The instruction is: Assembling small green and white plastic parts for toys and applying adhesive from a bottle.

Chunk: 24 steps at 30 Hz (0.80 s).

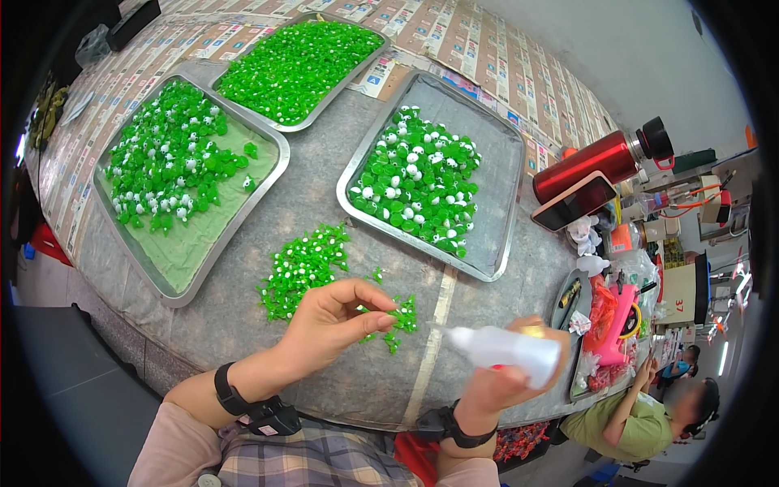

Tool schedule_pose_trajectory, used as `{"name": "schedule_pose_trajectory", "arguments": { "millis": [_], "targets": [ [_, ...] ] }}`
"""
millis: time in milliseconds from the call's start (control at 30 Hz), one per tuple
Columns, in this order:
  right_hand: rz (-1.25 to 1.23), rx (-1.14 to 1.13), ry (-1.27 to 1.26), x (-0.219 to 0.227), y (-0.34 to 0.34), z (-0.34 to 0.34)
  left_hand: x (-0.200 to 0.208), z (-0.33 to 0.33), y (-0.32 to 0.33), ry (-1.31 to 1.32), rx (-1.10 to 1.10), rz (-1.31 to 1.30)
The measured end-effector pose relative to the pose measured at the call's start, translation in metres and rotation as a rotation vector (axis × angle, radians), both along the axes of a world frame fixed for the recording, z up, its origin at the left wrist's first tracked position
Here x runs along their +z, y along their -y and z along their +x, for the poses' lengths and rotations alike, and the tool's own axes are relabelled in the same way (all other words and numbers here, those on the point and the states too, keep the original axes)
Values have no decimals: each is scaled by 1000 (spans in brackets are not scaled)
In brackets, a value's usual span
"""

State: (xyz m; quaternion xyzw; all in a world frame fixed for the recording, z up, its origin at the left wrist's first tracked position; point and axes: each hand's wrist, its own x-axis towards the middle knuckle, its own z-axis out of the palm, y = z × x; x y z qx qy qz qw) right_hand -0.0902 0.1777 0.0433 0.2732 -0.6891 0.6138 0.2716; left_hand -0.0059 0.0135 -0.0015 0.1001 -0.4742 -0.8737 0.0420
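My left hand (329,321) is closed in a pinch, thumb and forefinger together at what looks like a small green-and-white plastic piece (397,309), partly hidden by the fingertips. My right hand (499,391), slightly blurred, grips a white squeeze bottle (507,353). The bottle lies tilted, its thin nozzle pointing left towards the left fingertips, a short gap away. Below the pinch, several loose green pieces (403,318) lie on the grey table covering. A heap of small green pieces with white tops (304,268) sits just beyond my left hand.
Three metal trays hold green-and-white pieces: a left tray (280,162), a far tray (377,50) and a right tray (510,235). A red flask (588,166) with a phone (574,201) against it stands right, near a pink glue gun (621,321). Another person (625,422) sits at right.
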Motion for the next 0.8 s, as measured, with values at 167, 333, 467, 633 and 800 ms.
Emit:
{"name": "schedule_pose_trajectory", "arguments": {
  "millis": [167,333,467,633,800],
  "targets": [
    [-50,23,422,16,-32,-32,-1,0,-2,2,45,32],
    [128,-26,619,-27,-79,-80,3,-1,-2,28,34,33],
    [189,-16,634,-59,-101,-92,2,-2,-1,-1,37,60],
    [508,-550,-79,2,-60,-70,0,-1,-1,23,55,52],
    [965,125,38,4,-8,-96,2,-2,-1,39,53,45]
  ]
}}
